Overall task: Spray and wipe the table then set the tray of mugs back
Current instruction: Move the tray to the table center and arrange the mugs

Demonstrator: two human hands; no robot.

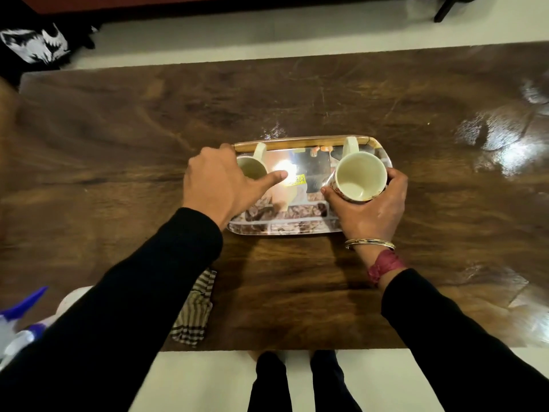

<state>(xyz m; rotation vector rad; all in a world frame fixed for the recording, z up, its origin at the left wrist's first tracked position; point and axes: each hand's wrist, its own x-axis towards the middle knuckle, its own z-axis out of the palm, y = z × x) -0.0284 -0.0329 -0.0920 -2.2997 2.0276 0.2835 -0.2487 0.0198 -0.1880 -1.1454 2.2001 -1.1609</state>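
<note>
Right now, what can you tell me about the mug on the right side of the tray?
The right mug is a pale cream cup, empty inside, with a red and gold pattern on its outer wall. It looks like glazed ceramic. Its handle points toward the far edge of the tray. It is tilted, mouth leaning toward the camera, at the tray's right end. The right hand wraps around its side from the near side, thumb on the left wall. Whether its base touches the tray cannot be seen.
</note>
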